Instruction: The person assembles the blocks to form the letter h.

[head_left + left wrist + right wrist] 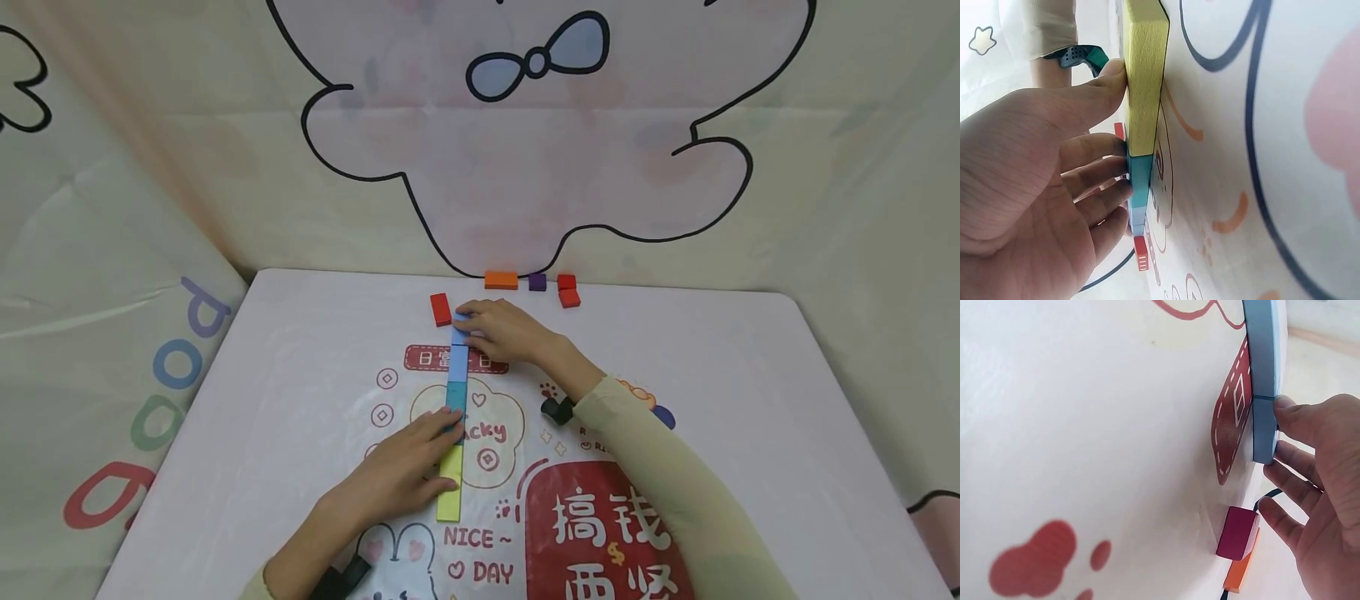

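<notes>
A straight row of blocks runs away from me in the head view: yellow block [449,505] nearest, then teal block [456,393], blue block [458,364] and light blue block [459,335] at the far end. My left hand [401,467] rests along the row's left side. In the left wrist view its thumb touches the yellow block [1145,81], and its outstretched fingers touch the teal block [1140,178]. My right hand [517,335] pinches the light blue block [1264,431], thumb near the seam and fingers around the far end; part of that contact is hidden.
A red block [441,309] lies just left of the row's far end. Along the table's back edge are an orange block [501,280], a purple block [537,282] and two red blocks [569,297]. A printed cloth covers the table [750,417]; curtains hang behind it.
</notes>
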The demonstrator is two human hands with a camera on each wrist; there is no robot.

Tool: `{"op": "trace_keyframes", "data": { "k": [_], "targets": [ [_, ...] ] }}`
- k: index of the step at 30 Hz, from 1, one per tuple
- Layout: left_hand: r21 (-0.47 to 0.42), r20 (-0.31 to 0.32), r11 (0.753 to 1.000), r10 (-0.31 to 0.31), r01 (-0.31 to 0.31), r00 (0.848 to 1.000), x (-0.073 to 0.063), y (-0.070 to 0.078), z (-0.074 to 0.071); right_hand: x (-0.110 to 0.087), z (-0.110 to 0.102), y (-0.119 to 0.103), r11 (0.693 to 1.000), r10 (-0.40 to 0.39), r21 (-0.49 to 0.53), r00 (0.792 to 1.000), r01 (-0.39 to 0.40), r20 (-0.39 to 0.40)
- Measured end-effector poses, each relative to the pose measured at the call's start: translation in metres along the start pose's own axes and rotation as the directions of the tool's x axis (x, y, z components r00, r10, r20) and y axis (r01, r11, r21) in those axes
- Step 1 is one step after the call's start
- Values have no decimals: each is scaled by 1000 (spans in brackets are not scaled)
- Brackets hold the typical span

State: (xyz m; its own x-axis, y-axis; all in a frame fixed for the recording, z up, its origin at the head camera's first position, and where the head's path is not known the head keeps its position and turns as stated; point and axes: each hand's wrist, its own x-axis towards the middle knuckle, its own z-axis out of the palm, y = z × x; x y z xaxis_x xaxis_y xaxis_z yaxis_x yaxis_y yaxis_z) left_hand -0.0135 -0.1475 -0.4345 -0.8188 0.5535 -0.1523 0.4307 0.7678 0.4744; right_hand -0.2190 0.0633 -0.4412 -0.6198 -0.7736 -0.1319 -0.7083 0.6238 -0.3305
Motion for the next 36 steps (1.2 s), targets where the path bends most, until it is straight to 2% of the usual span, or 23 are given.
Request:
{"op": "trace_keyframes", "data": {
  "k": [10,26,36],
  "targets": [
    [7,-9,1000,17,-17,1000,-1,-1,-1,0,1,1,1000,-15,13,1000,15,-15],
    [-3,-7,1000,18,-18,1000,-1,-3,0,-4,3,-4,999,22,35,1000,-21,-22],
    [-5,0,1000,14,-14,1000,0,-3,2,-8,10,-10,999,30,16,997,-29,-67]
  ]
}}
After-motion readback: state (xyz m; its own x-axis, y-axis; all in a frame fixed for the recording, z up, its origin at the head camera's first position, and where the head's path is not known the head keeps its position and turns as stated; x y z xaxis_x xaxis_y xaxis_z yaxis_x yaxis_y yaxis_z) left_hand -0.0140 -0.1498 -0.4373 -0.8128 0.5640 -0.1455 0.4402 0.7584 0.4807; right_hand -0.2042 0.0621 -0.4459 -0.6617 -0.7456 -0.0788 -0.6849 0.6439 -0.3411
